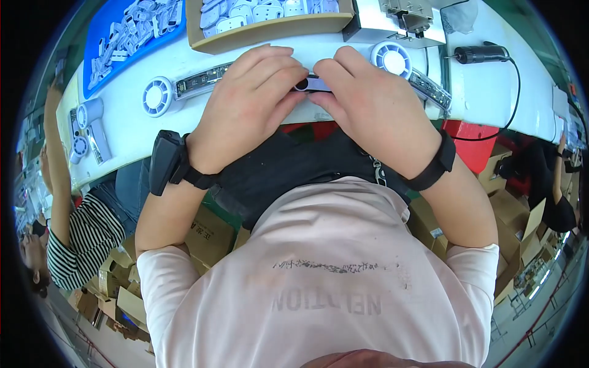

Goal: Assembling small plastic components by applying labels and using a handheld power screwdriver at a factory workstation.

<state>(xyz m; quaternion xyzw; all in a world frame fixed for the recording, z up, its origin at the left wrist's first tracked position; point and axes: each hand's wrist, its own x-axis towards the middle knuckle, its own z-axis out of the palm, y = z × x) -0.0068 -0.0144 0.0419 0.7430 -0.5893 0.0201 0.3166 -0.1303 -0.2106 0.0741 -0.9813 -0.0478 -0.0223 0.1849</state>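
In front of my chest both hands meet over a small pale plastic piece [316,84] with a dark round spot at its left end. My left hand [248,101] pinches its left end between thumb and fingers. The right end sits in the bent fingers of my right hand [375,101]. Just left of my left hand lies a white slotted round head [157,96] joined to a clear-covered strip [199,81] with small electronic parts inside. A similar round head [391,60] and strip [431,91] lie beyond my right hand, partly covered by it.
A blue tray [92,78] and a cardboard box [270,33], both filled with pale plastic parts, stand at the back. A metal fixture [399,24] is beside the box. At right lies a black corded electric screwdriver [481,54]. More white parts [91,113] sit far left, near a co-worker's arm.
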